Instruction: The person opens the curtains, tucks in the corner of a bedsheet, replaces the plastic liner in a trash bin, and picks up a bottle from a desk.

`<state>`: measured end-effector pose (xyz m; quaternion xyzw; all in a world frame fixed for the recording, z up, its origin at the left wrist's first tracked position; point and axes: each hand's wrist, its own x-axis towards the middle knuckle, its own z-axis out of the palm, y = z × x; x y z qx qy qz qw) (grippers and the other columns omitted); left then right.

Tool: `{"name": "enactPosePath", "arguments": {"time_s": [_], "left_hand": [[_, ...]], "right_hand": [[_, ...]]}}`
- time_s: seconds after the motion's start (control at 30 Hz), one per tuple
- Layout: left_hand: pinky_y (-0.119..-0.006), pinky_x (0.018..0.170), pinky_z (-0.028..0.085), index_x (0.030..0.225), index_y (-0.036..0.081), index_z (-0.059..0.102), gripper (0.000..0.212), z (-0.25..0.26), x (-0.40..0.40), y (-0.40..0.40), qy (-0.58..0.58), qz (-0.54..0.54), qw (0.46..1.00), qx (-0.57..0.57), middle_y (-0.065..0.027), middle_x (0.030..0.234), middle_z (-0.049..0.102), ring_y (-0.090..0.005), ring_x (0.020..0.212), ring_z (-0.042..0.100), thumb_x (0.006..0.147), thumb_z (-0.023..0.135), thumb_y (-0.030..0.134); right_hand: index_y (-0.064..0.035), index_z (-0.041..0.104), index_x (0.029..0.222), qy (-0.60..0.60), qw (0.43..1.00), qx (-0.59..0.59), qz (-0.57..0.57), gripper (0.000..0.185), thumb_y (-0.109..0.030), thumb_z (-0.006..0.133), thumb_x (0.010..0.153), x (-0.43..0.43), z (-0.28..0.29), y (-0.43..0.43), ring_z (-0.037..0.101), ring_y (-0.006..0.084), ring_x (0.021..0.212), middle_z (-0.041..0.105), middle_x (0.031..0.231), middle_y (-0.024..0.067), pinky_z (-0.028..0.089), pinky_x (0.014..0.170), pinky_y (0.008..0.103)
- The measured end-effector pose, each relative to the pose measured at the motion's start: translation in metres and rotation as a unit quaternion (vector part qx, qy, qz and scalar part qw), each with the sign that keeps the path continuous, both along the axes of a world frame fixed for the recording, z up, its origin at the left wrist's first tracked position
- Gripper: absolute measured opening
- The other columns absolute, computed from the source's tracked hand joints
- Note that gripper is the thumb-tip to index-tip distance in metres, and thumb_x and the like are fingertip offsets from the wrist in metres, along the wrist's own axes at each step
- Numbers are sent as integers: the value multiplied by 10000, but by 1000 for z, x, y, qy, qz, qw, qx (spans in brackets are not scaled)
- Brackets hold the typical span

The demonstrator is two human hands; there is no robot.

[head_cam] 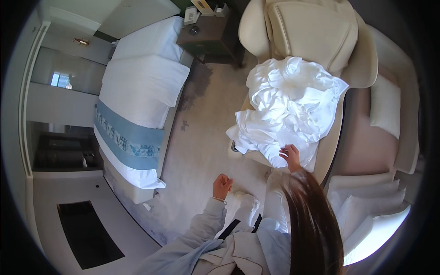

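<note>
A heap of crumpled white bed linen (292, 99) lies on the seat of a cream massage chair (312, 31). Over the near edge of this heap is my right hand (290, 157), its fingers bent and a little apart. No fabric shows gripped in it, though I cannot tell whether the fingertips touch the cloth. My left hand (222, 186) hangs above the carpet, left of my legs. Its fingers are curled closed, and nothing shows in them.
On the left stands a made bed (137, 92) with a blue runner (129, 137). A nightstand (209, 34) holds a telephone (190, 15). To the right are a sofa (364, 137) and several stacked white pillows (371, 206). A television (90, 233) hangs on the wall.
</note>
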<state>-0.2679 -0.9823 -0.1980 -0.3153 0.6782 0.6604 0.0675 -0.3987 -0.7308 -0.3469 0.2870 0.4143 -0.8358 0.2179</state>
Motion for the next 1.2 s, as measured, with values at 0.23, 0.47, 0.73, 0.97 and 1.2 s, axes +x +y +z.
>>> {"name": "enactPosePath", "arguments": {"time_s": [0.23, 0.47, 0.73, 0.97, 1.2], "left_hand": [[-199, 370, 330, 649, 122, 381, 274, 11, -16, 35, 28, 26, 998, 54, 20, 571, 446, -58, 435, 432, 778, 599, 19], [-329, 668, 501, 1142, 58, 468, 529, 72, -42, 74, -212, -136, 848, 467, -114, 999, 593, -228, 741, 611, 855, 433, 500], [-330, 848, 432, 1049, 44, 546, 463, 51, -22, 17, 184, 99, 724, 658, -78, 942, 603, -210, 870, 562, 882, 383, 443], [-304, 698, 495, 951, 90, 558, 212, 102, 63, -103, 410, 310, 664, 543, -48, 1012, 593, -173, 860, 562, 862, 502, 274], [-316, 761, 485, 1101, 97, 517, 284, 138, 146, -139, 502, 315, 743, 311, -150, 1214, 489, -202, 919, 574, 818, 525, 116]], "right_hand": [[-39, 490, 763, 121, 991, -39, 40, 112, -102, 435, 838, 33, 166, 33, 539, 174, 670, 559, 745, 84, 460, 642, 288], [-15, 546, 871, 289, 915, -32, 279, 114, -63, 450, 830, 42, 280, 4, 545, 136, 755, 581, 811, 31, 440, 711, 257], [25, 564, 933, 297, 756, -185, 553, 241, -167, 506, 800, 83, 296, -47, 542, 167, 864, 582, 887, 79, 408, 805, 298], [16, 577, 955, 239, 780, -140, 562, 216, -115, 491, 806, 100, 281, -41, 541, 157, 908, 594, 914, 58, 407, 823, 285], [-51, 482, 1078, 330, 803, 148, 475, 268, -154, 520, 833, 98, 271, -90, 486, 152, 996, 523, 1063, 50, 408, 836, 270]]}}
